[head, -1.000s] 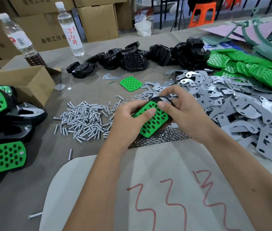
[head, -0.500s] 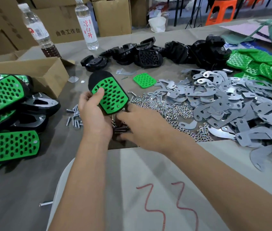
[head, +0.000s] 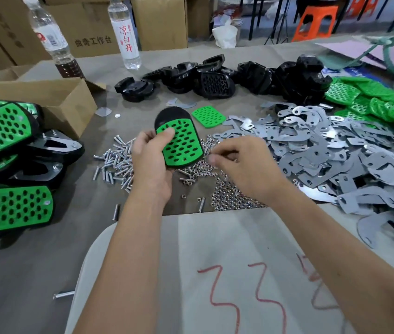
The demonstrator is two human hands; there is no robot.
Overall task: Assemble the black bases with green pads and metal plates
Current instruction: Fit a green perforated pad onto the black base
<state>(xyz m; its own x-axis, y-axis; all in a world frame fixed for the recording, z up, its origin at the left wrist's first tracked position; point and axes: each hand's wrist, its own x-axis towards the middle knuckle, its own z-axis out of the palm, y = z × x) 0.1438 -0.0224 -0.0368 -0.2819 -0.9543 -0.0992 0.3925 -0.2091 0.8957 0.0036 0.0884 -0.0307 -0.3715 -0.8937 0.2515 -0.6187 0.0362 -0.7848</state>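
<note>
Green rubber already sits on the black base [head: 167,115] I'm working on: the green pad [head: 182,143] covers most of its face, leaving only the rounded far end bare. My left hand [head: 151,160] grips this pair from the near left side, thumb pressed on the pad's upper corner and fingers curled underneath, holding it up over the counter [head: 22,273] above the scattered bolts [head: 116,162].

My right hand [head: 241,165] is just beside the pad's right edge, fingers curled and tips drawn together over the nuts [head: 229,196]. It looks like a pinch, but the fingertips are blurred and I cannot tell whether anything is between them.

By my reckoning the pad-on-base step is done and I'm at the fastening step. The two small holes at the pad's near end are empty, while the finished pieces [head: 15,208] stacked on my left show fasteners in theirs. Next I need a fastener lined up with one of those holes, with my left hand keeping pad and base from sliding apart. A metal plate from the grey pile [head: 323,150] on my right presumably goes on the underside. Loose bases [head: 217,83] and spare pads [head: 384,102] wait along the far edge.
</note>
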